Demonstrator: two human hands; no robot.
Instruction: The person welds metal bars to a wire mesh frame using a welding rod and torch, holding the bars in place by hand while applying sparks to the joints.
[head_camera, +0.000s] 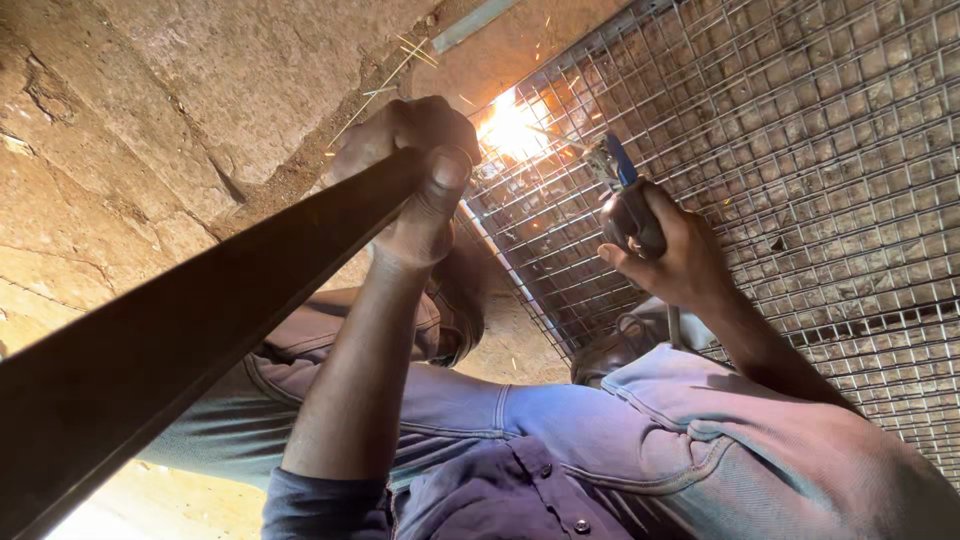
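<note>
While the left hand (415, 180) wraps its fingers round a long, stiff, probably heavy dark metal bar (200, 330), the right hand (665, 250) grips a welding electrode holder (625, 195), its rod sparking just beyond the fingertips on rigid wire mesh (800, 150).

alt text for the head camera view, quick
A person welds a wire mesh panel: the right hand holds an electrode holder at the bright arc, while the left hand grips a long dark metal bar.

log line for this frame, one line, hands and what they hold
left hand: grips long dark metal bar | right hand: holds blue-tipped welding holder | bright weld sparks on grey wire mesh panel
</note>
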